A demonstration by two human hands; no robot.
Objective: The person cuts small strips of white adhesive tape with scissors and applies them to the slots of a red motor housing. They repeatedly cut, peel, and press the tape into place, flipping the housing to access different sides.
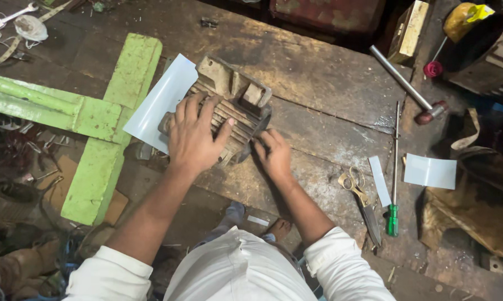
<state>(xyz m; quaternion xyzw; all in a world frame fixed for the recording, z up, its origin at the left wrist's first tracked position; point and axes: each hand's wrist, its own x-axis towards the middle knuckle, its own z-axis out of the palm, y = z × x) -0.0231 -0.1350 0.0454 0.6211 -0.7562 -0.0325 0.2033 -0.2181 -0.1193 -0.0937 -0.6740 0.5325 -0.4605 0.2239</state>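
A rusty ribbed motor housing [234, 97] lies on its side on the worn wooden bench [318, 72]. My left hand [194, 134] is spread flat over its ribbed top, pressing on it. My right hand [273, 153] is at the housing's near open end, fingers curled against its rim; what they pinch is too small to tell. A pale blue-white sheet [159, 103] sticks out from under the housing toward the left.
A green metal frame [103, 120] stands left of the housing. To the right lie scissors [360, 195], a green-handled screwdriver [394, 167], a narrow sheet strip [379, 179], a cut sheet piece [429, 171] and a hammer [407, 86]. Brown cloth [480, 206] covers the right edge.
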